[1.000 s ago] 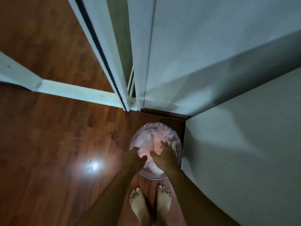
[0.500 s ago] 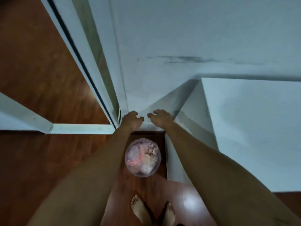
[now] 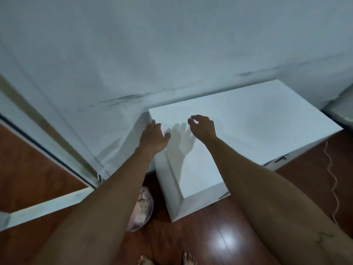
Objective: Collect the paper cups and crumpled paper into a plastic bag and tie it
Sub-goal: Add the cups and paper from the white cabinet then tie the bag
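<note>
Head view: you're reaching both hands out over the white cabinet point(image 3: 248, 119) while the plastic bag point(image 3: 142, 211) is sitting on the floor point(image 3: 200, 236) below your left forearm, against the cabinet's side. Risk — it's looking untied, so a knock from your foot could be spilling the paper. Left hand point(image 3: 152, 137) is loosely open, holding nothing, contact unclear; right hand point(image 3: 203, 128) is hovering empty, fingers curled apart.

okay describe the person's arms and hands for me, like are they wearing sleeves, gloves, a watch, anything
Both arms are bare as far up as the head view shows, with no sleeves in sight. The left hand and right hand wear no gloves, and no watch, bracelet or ring shows. A thin dark squiggly mark sits on the right forearm.
</note>
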